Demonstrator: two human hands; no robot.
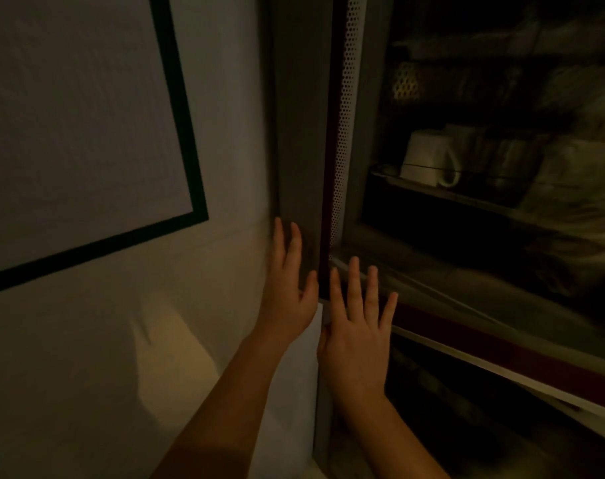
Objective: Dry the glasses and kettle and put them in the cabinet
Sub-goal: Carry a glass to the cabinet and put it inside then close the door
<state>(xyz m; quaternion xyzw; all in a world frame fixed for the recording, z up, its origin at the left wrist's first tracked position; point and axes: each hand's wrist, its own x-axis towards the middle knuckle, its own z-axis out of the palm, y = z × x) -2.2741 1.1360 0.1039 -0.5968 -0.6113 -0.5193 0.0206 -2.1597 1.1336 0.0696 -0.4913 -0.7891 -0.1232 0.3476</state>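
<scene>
with fingers straight, left hand (289, 288) and right hand (356, 326) press cabinet (301, 150).

pale wall (86, 340), black-edged panel (80, 126) — upturned white mug (425, 159)

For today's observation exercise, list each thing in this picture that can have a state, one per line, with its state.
Left hand: open, fingers straight, flat against the cabinet's grey side panel.
Right hand: open, fingers spread, at the cabinet's lower front edge.
Cabinet: interior visible; whether through glass or an open door cannot be told.
White mug: upside down on a shelf inside.
</scene>
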